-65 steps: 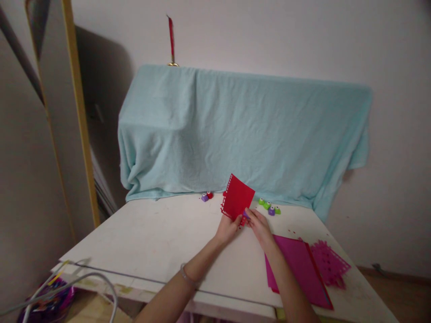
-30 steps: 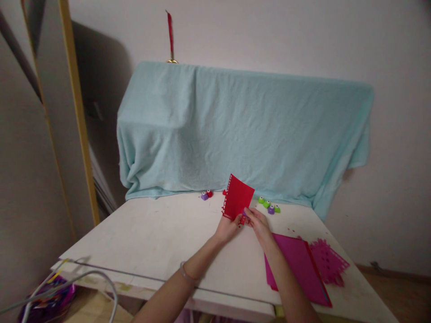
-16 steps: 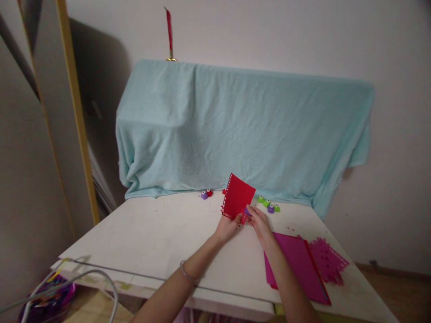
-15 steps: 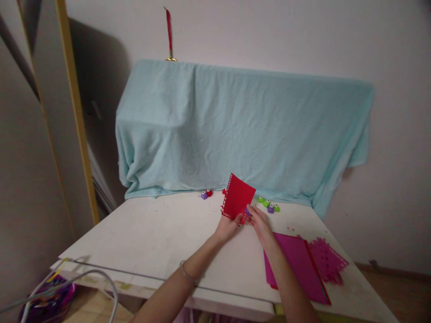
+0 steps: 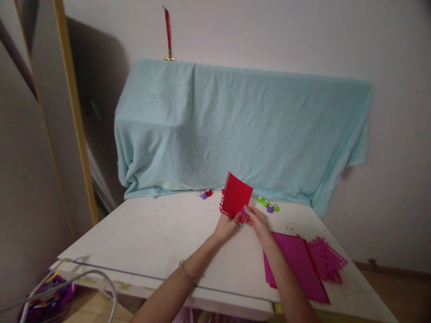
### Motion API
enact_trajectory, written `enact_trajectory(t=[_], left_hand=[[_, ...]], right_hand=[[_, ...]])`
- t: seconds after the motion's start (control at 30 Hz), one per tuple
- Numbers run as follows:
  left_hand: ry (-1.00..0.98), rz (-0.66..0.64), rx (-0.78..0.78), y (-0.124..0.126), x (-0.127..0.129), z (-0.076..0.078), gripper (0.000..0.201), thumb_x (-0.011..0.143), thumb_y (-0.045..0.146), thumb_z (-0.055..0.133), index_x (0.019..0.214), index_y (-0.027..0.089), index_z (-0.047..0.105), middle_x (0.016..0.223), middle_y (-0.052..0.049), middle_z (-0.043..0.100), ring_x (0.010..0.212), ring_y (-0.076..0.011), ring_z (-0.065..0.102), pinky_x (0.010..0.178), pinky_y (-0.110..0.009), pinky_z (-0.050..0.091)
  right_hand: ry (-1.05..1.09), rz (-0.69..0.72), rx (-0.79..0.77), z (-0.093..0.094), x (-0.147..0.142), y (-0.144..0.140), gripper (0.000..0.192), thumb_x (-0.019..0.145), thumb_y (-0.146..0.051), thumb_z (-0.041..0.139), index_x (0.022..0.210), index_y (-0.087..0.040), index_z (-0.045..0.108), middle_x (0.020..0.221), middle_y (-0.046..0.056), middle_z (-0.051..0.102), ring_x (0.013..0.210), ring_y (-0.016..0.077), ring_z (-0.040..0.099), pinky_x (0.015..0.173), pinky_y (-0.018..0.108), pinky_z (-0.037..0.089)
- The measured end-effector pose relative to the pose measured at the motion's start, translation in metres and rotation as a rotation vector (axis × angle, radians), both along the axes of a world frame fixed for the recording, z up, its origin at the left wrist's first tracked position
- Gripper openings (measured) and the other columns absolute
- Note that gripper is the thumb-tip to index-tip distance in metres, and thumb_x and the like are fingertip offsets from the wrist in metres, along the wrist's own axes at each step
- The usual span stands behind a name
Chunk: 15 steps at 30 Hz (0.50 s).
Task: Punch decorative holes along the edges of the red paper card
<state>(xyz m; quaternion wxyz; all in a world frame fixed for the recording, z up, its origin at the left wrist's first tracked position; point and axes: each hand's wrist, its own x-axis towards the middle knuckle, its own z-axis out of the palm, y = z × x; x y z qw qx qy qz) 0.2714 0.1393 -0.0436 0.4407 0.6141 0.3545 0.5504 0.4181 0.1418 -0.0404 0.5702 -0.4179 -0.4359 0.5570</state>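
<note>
A pale blue cloth (image 5: 249, 125) hangs behind the red card (image 5: 237, 197), draped over something I can't make out. Below and around the red card spreads a white table (image 5: 151, 233), its top faintly stained. Well to the left of the card stands a tall panel with a yellowish frame (image 5: 72, 103). Nearer than the red card and to its right lies a stack of magenta sheets (image 5: 299, 260), a red edge showing along one side; just beyond that, further right of the card, is a magenta sheet full of cut-outs (image 5: 326, 258).

The card itself is up off the table, tilted, a row of small holes down its left edge. At its lower edge the person's left hand (image 5: 226, 227) grips it, thumb on the front. At its lower right corner the right hand (image 5: 258, 220) pinches a small purple piece (image 5: 245, 211); whether the card sits inside that piece, I can't tell.

Right of the card sit three green eyed figures (image 5: 266, 202) with a purple one (image 5: 270, 208); left of it, a purple and red pair (image 5: 206, 194). Tiny scraps (image 5: 292, 228) dot the surface to its right.
</note>
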Motion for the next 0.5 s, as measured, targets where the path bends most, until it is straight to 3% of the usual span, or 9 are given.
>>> enact_trajectory(t=[0.23, 0.5], left_hand=[[0.02, 0.009, 0.02, 0.0037, -0.0014, -0.0094, 0.046, 0.088, 0.033, 0.057, 0.131, 0.016, 0.055, 0.127, -0.012, 0.062, 0.123, -0.0247, 0.054, 0.11, -0.043, 0.037], [0.028, 0.001, 0.024, 0.0027, -0.001, -0.0072, 0.045, 0.089, 0.033, 0.057, 0.131, 0.017, 0.055, 0.128, -0.011, 0.061, 0.121, -0.0237, 0.055, 0.11, -0.042, 0.037]], right_hand=[[-0.012, -0.012, -0.01, 0.0028, -0.001, -0.0016, 0.04, 0.068, -0.051, 0.079, 0.084, -0.017, 0.066, 0.071, 0.001, 0.061, 0.053, 0.0093, 0.047, 0.048, 0.023, 0.032], [-0.034, -0.03, -0.02, 0.0089, -0.0025, -0.0056, 0.045, 0.063, -0.054, 0.081, 0.085, -0.017, 0.067, 0.071, 0.002, 0.063, 0.054, 0.0106, 0.048, 0.047, 0.023, 0.029]])
